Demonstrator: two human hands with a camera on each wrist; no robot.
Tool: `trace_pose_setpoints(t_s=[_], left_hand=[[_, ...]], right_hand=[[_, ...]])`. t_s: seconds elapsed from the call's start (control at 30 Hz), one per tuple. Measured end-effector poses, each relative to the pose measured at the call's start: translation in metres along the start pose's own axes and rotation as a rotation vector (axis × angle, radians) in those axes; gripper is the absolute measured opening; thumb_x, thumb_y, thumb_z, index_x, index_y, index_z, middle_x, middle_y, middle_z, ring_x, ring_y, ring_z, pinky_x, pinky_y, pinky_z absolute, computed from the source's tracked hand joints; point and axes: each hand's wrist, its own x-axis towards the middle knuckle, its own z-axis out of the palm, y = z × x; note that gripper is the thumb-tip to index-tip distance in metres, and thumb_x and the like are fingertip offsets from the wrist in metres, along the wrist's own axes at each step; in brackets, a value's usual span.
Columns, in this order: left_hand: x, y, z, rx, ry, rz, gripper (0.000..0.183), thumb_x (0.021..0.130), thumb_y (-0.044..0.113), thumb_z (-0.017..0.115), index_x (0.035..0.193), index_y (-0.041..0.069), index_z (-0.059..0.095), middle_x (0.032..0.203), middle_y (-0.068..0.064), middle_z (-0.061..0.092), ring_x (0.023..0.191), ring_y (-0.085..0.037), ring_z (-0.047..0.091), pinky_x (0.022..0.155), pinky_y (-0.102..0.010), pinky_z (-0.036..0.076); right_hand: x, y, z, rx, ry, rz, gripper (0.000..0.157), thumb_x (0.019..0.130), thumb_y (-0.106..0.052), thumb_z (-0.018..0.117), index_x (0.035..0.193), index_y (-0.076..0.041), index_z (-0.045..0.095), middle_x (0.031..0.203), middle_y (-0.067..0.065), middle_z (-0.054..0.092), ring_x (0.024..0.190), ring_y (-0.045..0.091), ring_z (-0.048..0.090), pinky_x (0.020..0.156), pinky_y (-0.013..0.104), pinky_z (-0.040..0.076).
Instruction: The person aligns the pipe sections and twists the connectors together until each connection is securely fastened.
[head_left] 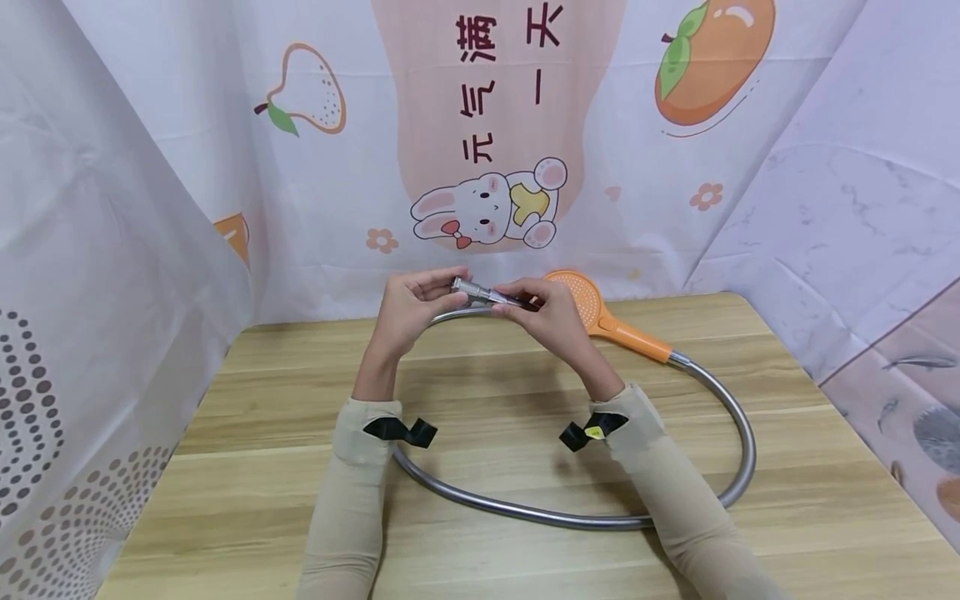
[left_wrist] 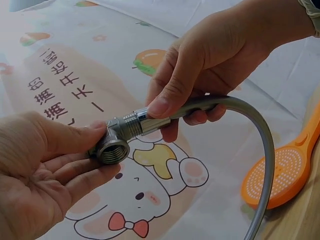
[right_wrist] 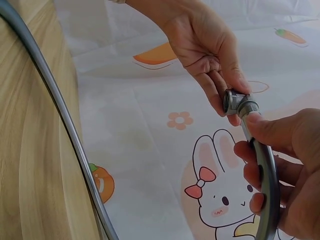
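Thumb and fingers of my left hand pinch a metal tee fitting with a threaded opening, held up above the far part of the table. My right hand grips the end of a grey shower hose, thumb on its shiny metal connector. The connector meets the threaded outlet of the fitting, and some thread shows between them. From the right hand the hose curves away and down. An orange shower head lies behind the right hand, joined to the hose's other end.
The hose forms a wide loop on the wooden table, passing under both forearms. A printed cloth with a rabbit and fruit hangs at the table's back edge. More cloth hangs at the right side.
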Motion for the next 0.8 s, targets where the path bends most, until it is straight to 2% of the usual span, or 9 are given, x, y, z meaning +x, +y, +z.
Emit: trace_pose_setpoints(t_s=[0.2, 0.43, 0.8], left_hand=[[-0.0026, 0.0002, -0.0020, 0.007, -0.036, 0.016, 0.034, 0.088, -0.004, 0.075, 0.122, -0.008, 0.070, 0.118, -0.024, 0.073, 0.101, -0.008, 0.074, 0.083, -0.023, 0.059], [-0.0069, 0.0011, -0.0055, -0.009, -0.013, -0.075, 0.032, 0.081, 0.005, 0.085, 0.112, 0.001, 0.077, 0.098, -0.002, 0.080, 0.090, -0.013, 0.076, 0.077, -0.026, 0.061], [-0.0043, 0.0007, -0.0069, -0.016, -0.007, -0.089, 0.032, 0.079, 0.003, 0.087, 0.110, 0.002, 0.078, 0.095, -0.002, 0.080, 0.090, -0.014, 0.076, 0.077, -0.027, 0.061]], right_hand=[[-0.0018, -0.0005, -0.0031, 0.014, -0.018, 0.017, 0.023, 0.086, -0.012, 0.083, 0.107, -0.006, 0.079, 0.095, 0.009, 0.078, 0.068, 0.013, 0.050, 0.059, 0.019, 0.043], [-0.0021, -0.0011, -0.0064, 0.025, -0.072, 0.058, 0.024, 0.086, -0.013, 0.083, 0.109, -0.007, 0.079, 0.100, 0.010, 0.077, 0.072, 0.014, 0.054, 0.062, 0.019, 0.047], [0.0012, 0.0024, -0.0084, 0.042, -0.104, 0.035, 0.024, 0.087, -0.010, 0.081, 0.111, -0.007, 0.078, 0.100, 0.010, 0.076, 0.072, 0.014, 0.055, 0.062, 0.020, 0.047]])
